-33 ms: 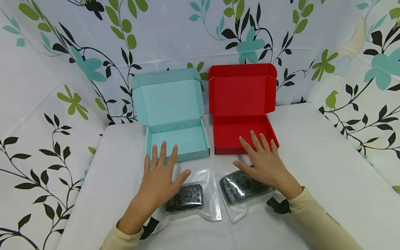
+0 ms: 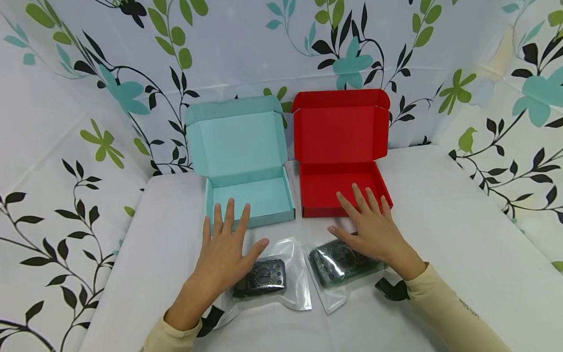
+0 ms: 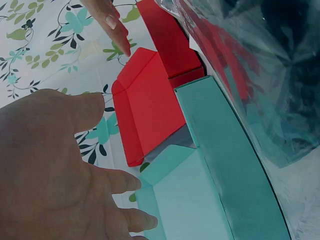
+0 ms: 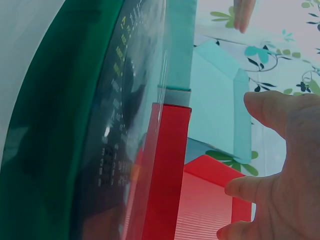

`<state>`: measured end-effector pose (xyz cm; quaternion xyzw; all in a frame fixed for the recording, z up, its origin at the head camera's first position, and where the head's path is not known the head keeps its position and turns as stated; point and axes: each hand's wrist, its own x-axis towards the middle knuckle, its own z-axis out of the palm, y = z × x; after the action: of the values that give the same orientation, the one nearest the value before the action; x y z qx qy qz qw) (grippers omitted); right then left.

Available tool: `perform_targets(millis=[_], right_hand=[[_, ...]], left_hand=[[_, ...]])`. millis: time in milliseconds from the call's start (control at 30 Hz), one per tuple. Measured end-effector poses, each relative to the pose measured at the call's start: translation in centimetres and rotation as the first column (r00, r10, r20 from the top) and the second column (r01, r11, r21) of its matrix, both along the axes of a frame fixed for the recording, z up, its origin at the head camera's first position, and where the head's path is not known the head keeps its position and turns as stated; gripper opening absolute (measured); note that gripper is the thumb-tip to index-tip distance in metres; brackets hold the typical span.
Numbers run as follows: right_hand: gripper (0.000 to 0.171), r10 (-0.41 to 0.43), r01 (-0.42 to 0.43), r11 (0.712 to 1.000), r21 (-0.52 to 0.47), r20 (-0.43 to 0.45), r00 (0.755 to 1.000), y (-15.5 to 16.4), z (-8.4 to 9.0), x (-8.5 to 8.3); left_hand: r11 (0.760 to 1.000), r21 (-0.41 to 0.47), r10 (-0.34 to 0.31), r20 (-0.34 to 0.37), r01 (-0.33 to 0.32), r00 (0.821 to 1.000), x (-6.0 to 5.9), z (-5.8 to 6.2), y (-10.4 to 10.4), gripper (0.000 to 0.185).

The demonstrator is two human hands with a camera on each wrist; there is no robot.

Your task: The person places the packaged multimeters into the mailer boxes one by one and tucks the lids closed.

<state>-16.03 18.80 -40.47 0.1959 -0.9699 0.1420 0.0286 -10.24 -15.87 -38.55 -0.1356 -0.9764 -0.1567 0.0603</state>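
My left hand (image 2: 225, 259), fingers straight and spread, hovers palm down over the left side of a dark multimeter (image 2: 269, 276) in a clear plastic bag (image 2: 299, 288). My right hand (image 2: 374, 230) is spread the same way above a second bagged multimeter (image 2: 327, 269), which has a green casing (image 4: 42, 150), and its fingers overlap the red box. Neither hand holds anything. Beyond the left fingers stands a teal box (image 2: 277, 218), its lid raised; beside it is a red box (image 2: 321, 212), also with lid up. Both boxes show bare insides.
A white cloth (image 2: 448, 234) covers the table. Leaf-patterned fabric (image 2: 246, 54) hangs at the back and sides, right behind the raised lids. Black straps (image 2: 391, 289) sit at both wrists, by the beige sleeves (image 2: 444, 308).
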Motion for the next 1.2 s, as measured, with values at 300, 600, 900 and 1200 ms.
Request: perform_targets(millis=[300, 600, 900, 1200], right_hand=[[0.092, -0.002, 0.002, 1.000, -0.005, -0.024, 1.000, 0.0, 0.6, 0.5], [0.094, -0.008, 0.008, 1.000, 0.013, -0.020, 1.000, 0.5, 0.7, 1.0], [0.095, 0.037, -0.037, 0.999, -0.003, -0.063, 0.997, 1.1, 0.4, 2.0], [0.088, 0.196, -0.200, 0.975, -0.096, -0.043, 0.980, 1.3, -1.1, 3.9]], left_hand=[[1.000, 0.000, -0.007, 0.004, 0.007, 1.000, 0.2, 0.5, -0.1, 0.088], [1.000, 0.007, -0.031, 0.002, 0.031, 1.000, -0.2, 0.6, 0.5, 0.089], [0.997, 0.012, -0.070, 0.000, 0.070, 0.998, -0.5, 0.8, 1.4, 0.087], [0.970, 0.032, -0.242, 0.095, 0.240, 0.966, -2.1, 0.1, 2.6, 0.086]])
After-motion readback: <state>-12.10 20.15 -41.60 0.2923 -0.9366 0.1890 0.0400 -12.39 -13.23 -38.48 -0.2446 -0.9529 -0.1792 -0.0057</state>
